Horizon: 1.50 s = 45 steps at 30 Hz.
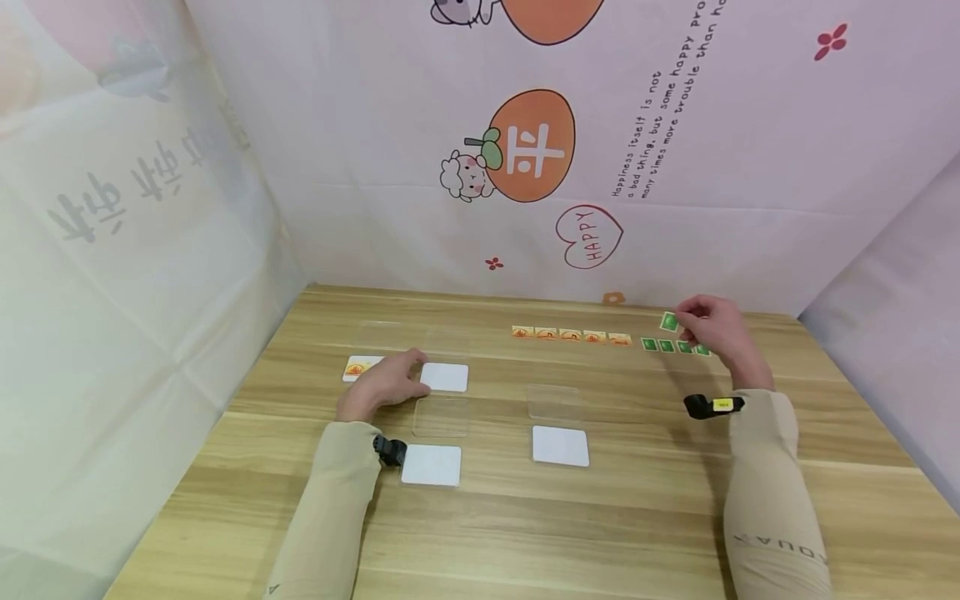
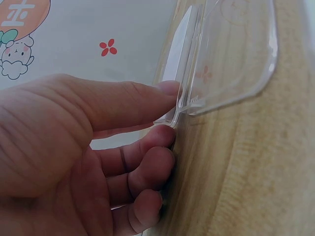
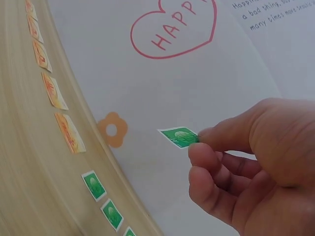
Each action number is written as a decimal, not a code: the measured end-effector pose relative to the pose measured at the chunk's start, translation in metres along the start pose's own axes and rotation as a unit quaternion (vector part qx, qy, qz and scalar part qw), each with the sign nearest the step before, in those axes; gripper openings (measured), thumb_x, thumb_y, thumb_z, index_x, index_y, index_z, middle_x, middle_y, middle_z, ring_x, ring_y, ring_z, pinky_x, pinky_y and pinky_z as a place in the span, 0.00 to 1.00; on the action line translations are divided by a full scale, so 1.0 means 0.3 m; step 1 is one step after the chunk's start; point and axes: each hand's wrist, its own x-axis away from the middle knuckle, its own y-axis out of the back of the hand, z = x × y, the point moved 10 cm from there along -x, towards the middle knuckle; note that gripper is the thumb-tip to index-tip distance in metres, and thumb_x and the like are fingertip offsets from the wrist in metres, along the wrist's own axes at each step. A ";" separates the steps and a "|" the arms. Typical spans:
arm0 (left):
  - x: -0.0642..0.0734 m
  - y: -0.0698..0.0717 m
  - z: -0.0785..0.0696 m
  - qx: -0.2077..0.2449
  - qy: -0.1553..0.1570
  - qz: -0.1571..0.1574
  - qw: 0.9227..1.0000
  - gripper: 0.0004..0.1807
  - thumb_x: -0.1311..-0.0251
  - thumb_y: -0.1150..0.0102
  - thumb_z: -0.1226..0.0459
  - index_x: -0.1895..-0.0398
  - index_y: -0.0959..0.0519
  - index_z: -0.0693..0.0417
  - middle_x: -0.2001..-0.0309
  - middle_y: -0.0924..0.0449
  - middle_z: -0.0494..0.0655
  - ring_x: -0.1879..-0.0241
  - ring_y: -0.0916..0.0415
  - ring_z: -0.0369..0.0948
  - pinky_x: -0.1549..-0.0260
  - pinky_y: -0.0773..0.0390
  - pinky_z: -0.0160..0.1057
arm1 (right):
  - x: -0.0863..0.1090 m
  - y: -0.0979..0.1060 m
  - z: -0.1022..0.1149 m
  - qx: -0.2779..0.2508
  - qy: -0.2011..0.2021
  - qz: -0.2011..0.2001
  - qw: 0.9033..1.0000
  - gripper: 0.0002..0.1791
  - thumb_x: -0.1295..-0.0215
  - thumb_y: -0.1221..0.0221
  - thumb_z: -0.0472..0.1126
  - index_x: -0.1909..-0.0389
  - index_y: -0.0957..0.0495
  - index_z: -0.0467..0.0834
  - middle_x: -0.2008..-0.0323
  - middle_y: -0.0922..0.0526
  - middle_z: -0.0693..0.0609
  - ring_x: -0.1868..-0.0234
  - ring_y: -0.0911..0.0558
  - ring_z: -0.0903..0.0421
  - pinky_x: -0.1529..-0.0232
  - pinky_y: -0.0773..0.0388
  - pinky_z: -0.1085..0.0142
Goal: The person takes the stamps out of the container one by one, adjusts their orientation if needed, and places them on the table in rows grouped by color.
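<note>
My left hand (image 1: 386,382) is at the left edge of a clear plastic case with a white insert (image 1: 447,377). In the left wrist view its thumb and fingers grip the rim of that case (image 2: 178,54), close beside a clear plastic flap (image 2: 236,54). My right hand (image 1: 716,329) pinches a small green stamp (image 3: 179,137) between thumb and fingertips, raised above the table. Below it lies a row of several green stamps (image 1: 666,346), partly covered by the hand. To their left runs a row of several orange stamps (image 1: 570,335).
Left of my left hand, a white case (image 1: 357,367) bears an orange stamp, partly hidden. Nearer me lie two more white-backed cases (image 1: 431,465), with clear flaps (image 1: 553,402) above them. A printed cloth (image 1: 375,167) rises behind the wooden table (image 1: 510,533).
</note>
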 end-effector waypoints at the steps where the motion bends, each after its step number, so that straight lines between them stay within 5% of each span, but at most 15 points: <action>1: 0.000 0.000 0.000 -0.001 0.000 0.000 1.000 0.31 0.39 0.36 0.59 0.34 0.32 0.54 0.67 0.23 0.46 0.69 0.31 0.40 0.64 0.32 0.39 | -0.001 0.002 -0.007 -0.001 -0.001 -0.001 1.000 0.21 0.25 0.51 0.46 0.45 0.29 0.32 0.59 0.22 0.38 0.74 0.21 0.62 0.71 0.19 0.63; 8: 0.000 -0.003 0.004 0.000 0.000 0.001 1.000 0.30 0.39 0.36 0.59 0.34 0.32 0.54 0.68 0.22 0.47 0.69 0.31 0.41 0.63 0.31 0.40 | -0.005 0.019 -0.049 -0.027 -0.007 -0.006 1.000 0.20 0.25 0.51 0.42 0.44 0.31 0.29 0.60 0.22 0.38 0.73 0.18 0.59 0.69 0.16 0.60; 15: 0.000 0.002 0.000 -0.008 -0.003 -0.004 1.000 0.30 0.39 0.36 0.59 0.34 0.31 0.54 0.50 0.20 0.52 0.60 0.29 0.43 0.55 0.28 0.43 | 0.003 0.030 -0.076 -0.059 -0.021 -0.004 0.998 0.21 0.24 0.53 0.40 0.42 0.34 0.26 0.58 0.24 0.38 0.70 0.17 0.61 0.63 0.15 0.61; 22: -0.001 0.005 0.001 -0.008 -0.003 -0.007 1.000 0.30 0.39 0.37 0.58 0.34 0.31 0.53 0.45 0.22 0.53 0.57 0.29 0.44 0.52 0.28 0.44 | -0.001 0.052 -0.098 -0.072 -0.017 -0.015 0.997 0.21 0.25 0.52 0.39 0.43 0.34 0.25 0.64 0.21 0.47 0.71 0.15 0.61 0.64 0.16 0.65; 30: 0.002 0.010 0.002 -0.007 -0.004 -0.008 1.000 0.30 0.39 0.37 0.58 0.34 0.31 0.54 0.45 0.22 0.54 0.57 0.29 0.44 0.53 0.28 0.44 | 0.000 0.098 -0.146 -0.095 -0.022 -0.035 0.995 0.20 0.26 0.50 0.38 0.44 0.33 0.25 0.71 0.21 0.59 0.72 0.16 0.64 0.67 0.16 0.69; 45: 0.001 0.002 0.007 -0.014 0.008 -0.007 1.000 0.30 0.37 0.37 0.57 0.32 0.32 0.50 0.42 0.23 0.54 0.55 0.28 0.44 0.50 0.27 0.47 | 0.034 0.142 -0.246 -0.135 -0.050 -0.045 0.989 0.19 0.28 0.48 0.37 0.45 0.34 0.25 0.72 0.20 0.62 0.72 0.16 0.64 0.65 0.16 0.66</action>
